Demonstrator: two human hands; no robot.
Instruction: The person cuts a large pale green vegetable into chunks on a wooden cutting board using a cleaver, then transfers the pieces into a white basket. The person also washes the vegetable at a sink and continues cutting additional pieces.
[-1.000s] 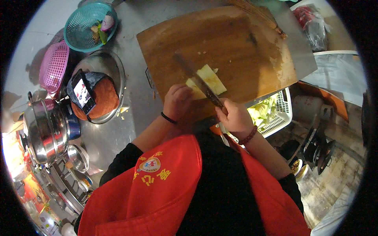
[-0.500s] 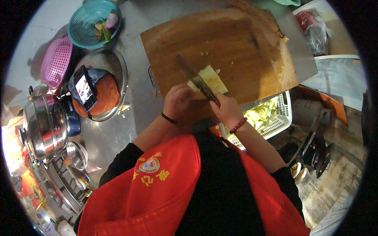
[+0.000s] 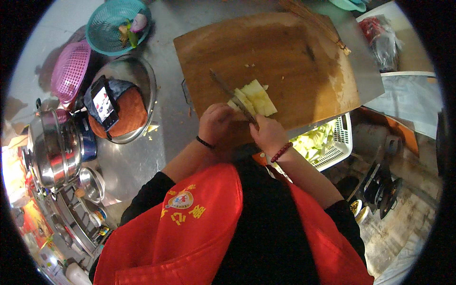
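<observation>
Wood, brown and grained, forms the broad rectangular cutting board (image 3: 304,71) on the grey metal tabletop (image 3: 142,166), where slicing appears to be the step in hand. The pale yellow-green, flat-sided vegetable block (image 3: 262,99) lies on the board toward its near edge, with a narrower strip beside the blade that appears parted from the wider slab.

The right hand (image 3: 267,134) has its fingers closed around the handle of a long, dark, narrow-bladed knife (image 3: 232,94), which slants across the left part of the vegetable with its tip pointing away from the person. The left hand (image 3: 214,122) is curled at the left end of the vegetable; its fingers are bent inward, but whether they grip a piece cannot be told (the hand itself hides the contact).

In this inspector's judgement, a further cut calls for a steady slab, a blade set square to it and left fingertips tucked clear of the edge.

Materials are noted as follows. The vegetable looks moist and firm, with straight cut sides; small pale scraps lie beyond it. The board shows uneven damp staining, lighter toward the right. Below its near right edge, a white perforated plastic basket (image 3: 350,135) holds loose, pale green cut pieces (image 3: 314,146). A teal round mesh-sided plastic basket (image 3: 97,38) stands at the far left.
</observation>
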